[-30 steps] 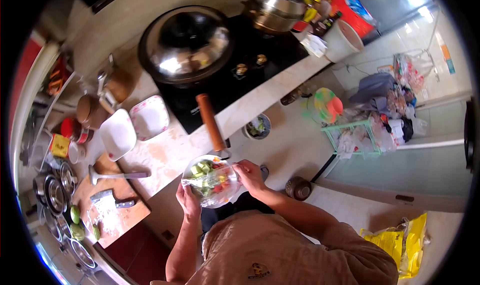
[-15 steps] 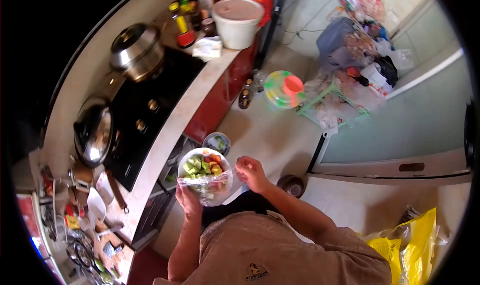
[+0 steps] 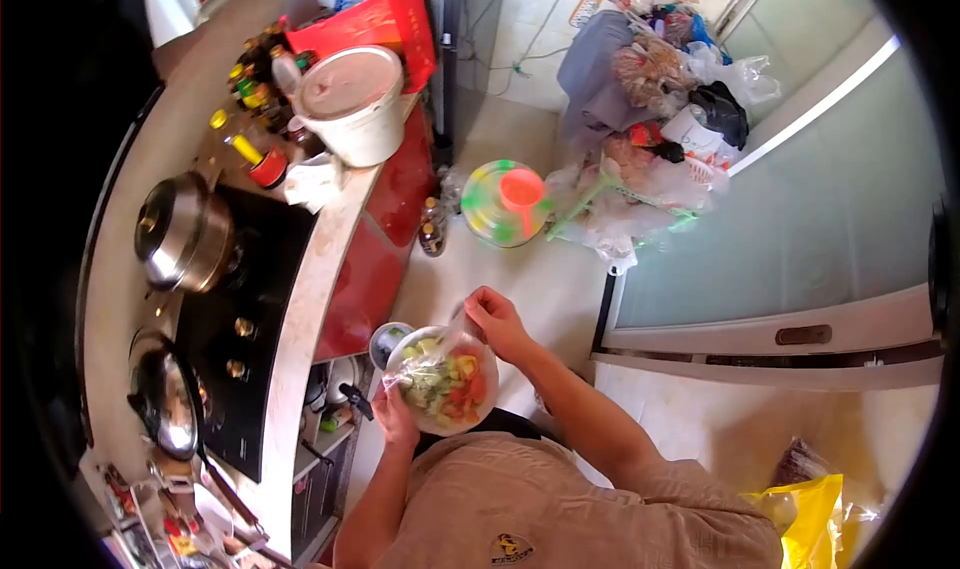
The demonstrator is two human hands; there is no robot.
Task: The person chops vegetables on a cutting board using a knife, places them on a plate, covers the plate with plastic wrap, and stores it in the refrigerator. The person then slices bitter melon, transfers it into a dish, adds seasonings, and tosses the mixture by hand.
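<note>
In front of my torso, a white bowl holds chopped pieces of food, green on one side and orange-red on the other. Clear plastic wrap lies over much of it. My left hand grips the bowl's left side, thumb near the rim and fingers partly hidden beneath. At the bowl's upper right, the fingers of my right hand pinch the wrap's edge, lifted slightly above the rim. Just beyond, a smaller bowl is partly covered by the white one.
On the left counter are a stove, a lidded steel pot and a wok. A white bucket stands at the counter's end. Below, a cabinet is open. A round multicoloured container and piled bags occupy the floor area.
The wrap now covers much more of the bowl, its edge drawn toward the far side by my right hand. The bowl has shifted right in view, and the camera view has turned.
</note>
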